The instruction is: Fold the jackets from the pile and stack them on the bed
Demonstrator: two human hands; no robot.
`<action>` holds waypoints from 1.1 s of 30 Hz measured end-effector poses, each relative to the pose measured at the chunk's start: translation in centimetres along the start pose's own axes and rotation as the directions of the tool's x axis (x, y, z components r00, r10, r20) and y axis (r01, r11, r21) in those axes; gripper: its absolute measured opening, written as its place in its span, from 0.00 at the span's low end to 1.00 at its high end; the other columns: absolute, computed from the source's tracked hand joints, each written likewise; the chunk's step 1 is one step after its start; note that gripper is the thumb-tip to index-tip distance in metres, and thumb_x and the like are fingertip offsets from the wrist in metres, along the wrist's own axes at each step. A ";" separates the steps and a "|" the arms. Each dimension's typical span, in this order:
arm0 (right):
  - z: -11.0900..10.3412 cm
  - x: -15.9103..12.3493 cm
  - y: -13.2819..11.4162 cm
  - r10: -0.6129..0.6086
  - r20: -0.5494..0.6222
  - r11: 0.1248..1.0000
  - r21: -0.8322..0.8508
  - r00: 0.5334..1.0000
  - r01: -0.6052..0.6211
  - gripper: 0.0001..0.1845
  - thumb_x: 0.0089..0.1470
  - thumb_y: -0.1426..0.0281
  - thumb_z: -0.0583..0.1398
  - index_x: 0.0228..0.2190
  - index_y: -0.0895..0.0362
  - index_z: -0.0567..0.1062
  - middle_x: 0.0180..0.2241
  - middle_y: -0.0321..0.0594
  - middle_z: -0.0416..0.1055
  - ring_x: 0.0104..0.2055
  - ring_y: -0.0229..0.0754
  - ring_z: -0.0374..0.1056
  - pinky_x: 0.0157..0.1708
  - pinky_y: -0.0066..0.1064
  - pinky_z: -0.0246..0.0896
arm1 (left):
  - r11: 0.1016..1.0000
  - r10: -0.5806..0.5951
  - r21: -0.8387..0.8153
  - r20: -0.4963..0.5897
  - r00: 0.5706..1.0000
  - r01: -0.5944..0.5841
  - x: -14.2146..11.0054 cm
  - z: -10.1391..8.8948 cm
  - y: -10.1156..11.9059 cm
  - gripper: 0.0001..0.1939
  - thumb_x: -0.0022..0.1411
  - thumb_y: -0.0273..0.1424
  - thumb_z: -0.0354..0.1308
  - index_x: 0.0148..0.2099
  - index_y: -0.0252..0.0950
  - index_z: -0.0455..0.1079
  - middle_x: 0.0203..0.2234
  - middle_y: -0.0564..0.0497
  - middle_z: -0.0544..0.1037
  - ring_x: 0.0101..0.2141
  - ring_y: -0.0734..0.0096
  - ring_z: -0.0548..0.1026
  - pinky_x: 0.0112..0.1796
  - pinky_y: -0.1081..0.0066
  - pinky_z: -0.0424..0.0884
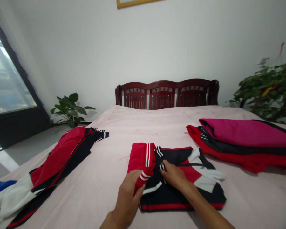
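A red-and-navy track jacket [178,203] is laid flat near the middle of a pink-sheeted bed [105,181]. Its striped red sleeve [143,159] is folded across and clenched in the grip of the left hand [127,198], while the right hand [173,175] is pressed open-fingered on the dark panel. An even, flat press seems best suited to this fold. A rumpled tracksuit [62,156] lies to the left; a folded clothes stack [243,135] lies to the right.

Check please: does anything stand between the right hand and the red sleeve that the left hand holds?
Nothing visible does. The right hand rests on the dark tracksuit top, close beside the red sleeve, with only that flat fabric between them. The left hand is on the sleeve's lower end.
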State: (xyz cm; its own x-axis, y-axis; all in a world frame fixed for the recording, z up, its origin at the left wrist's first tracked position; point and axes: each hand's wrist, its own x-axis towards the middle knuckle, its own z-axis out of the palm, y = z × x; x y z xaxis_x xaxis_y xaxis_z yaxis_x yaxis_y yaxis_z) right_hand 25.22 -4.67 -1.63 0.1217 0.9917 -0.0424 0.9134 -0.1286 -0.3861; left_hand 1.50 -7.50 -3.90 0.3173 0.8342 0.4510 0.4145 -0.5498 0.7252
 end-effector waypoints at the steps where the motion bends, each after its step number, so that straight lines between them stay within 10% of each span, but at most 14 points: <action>1: 0.2 0.3 0.4 0.005 0.018 1.000 0.012 1.000 -0.005 0.13 0.57 0.63 0.55 0.42 0.53 0.72 0.40 0.45 0.78 0.43 0.52 0.74 0.33 0.32 0.54 | 0.997 0.036 0.062 0.060 0.998 -0.040 -0.2 0.4 0.0 0.20 0.63 0.29 0.55 0.57 0.43 0.70 0.53 0.46 0.75 0.53 0.58 0.71 0.55 0.57 0.66; 4: 0.2 1.3 1.5 0.028 -0.024 0.996 0.081 0.999 -0.026 0.16 0.58 0.58 0.53 0.42 0.53 0.73 0.40 0.45 0.78 0.45 0.52 0.73 0.37 0.35 0.58 | 0.985 0.068 0.145 0.161 0.985 -0.092 -0.5 1.1 0.2 0.24 0.59 0.26 0.57 0.58 0.45 0.71 0.54 0.47 0.75 0.54 0.56 0.71 0.55 0.54 0.66; 10: 0.8 2.0 0.9 0.009 -0.026 0.976 0.216 1.000 -0.003 0.25 0.50 0.65 0.60 0.52 0.55 0.71 0.48 0.47 0.76 0.50 0.50 0.72 0.45 0.35 0.63 | 0.955 -0.236 -0.199 -0.062 0.970 0.220 1.7 -0.1 1.9 0.22 0.67 0.39 0.51 0.60 0.38 0.68 0.52 0.44 0.76 0.52 0.57 0.73 0.54 0.57 0.68; 14: 3.3 1.2 -0.3 -0.065 -0.025 0.926 0.370 0.998 0.070 0.26 0.50 0.69 0.60 0.52 0.56 0.71 0.48 0.44 0.76 0.49 0.45 0.72 0.47 0.32 0.64 | 0.954 -0.212 -0.233 -0.073 0.975 0.190 2.8 -0.6 3.1 0.24 0.67 0.39 0.51 0.62 0.40 0.65 0.54 0.46 0.75 0.55 0.58 0.71 0.56 0.58 0.66; 17: 3.6 1.2 0.6 -0.062 -0.028 0.884 0.462 0.998 0.068 0.24 0.47 0.71 0.61 0.49 0.58 0.73 0.46 0.43 0.77 0.47 0.45 0.73 0.46 0.31 0.65 | 0.997 -0.076 0.006 0.107 0.991 0.076 2.1 0.6 3.4 0.25 0.65 0.33 0.54 0.63 0.44 0.65 0.59 0.47 0.71 0.59 0.56 0.67 0.60 0.54 0.61; 23: 0.4 1.8 2.7 0.080 -0.248 0.927 0.374 0.965 0.019 0.25 0.58 0.68 0.50 0.55 0.61 0.69 0.48 0.51 0.74 0.51 0.47 0.70 0.52 0.39 0.62 | 0.913 -0.147 0.403 0.479 0.865 -0.068 0.0 4.0 2.8 0.44 0.52 0.32 0.67 0.69 0.45 0.55 0.69 0.43 0.51 0.66 0.40 0.51 0.63 0.39 0.46; 27: 0.0 1.6 -0.3 -0.185 -0.421 0.932 0.211 0.888 0.294 0.29 0.62 0.62 0.47 0.61 0.59 0.63 0.62 0.49 0.61 0.65 0.46 0.55 0.64 0.39 0.48 | 0.907 -0.086 0.397 0.496 0.864 -0.137 -0.6 4.9 2.1 0.46 0.54 0.40 0.66 0.71 0.44 0.50 0.69 0.42 0.46 0.67 0.39 0.47 0.63 0.37 0.43; 33: 2.8 3.1 -1.6 -0.324 -0.120 0.944 0.015 0.938 0.328 0.34 0.62 0.57 0.50 0.63 0.62 0.60 0.67 0.53 0.51 0.70 0.52 0.43 0.67 0.47 0.37 | 0.954 0.043 0.224 0.550 0.834 -0.197 -1.2 2.9 1.0 0.36 0.58 0.43 0.61 0.67 0.44 0.59 0.67 0.44 0.58 0.66 0.44 0.54 0.63 0.42 0.51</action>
State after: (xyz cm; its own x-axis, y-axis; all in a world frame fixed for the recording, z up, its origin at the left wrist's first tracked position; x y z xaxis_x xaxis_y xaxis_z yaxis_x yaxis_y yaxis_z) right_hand 23.03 -1.35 -3.73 -0.1357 0.9712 0.1957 0.8969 0.2044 -0.3922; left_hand 4.00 -9.15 -5.23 0.7516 0.6483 0.1218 0.5241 -0.6990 0.4865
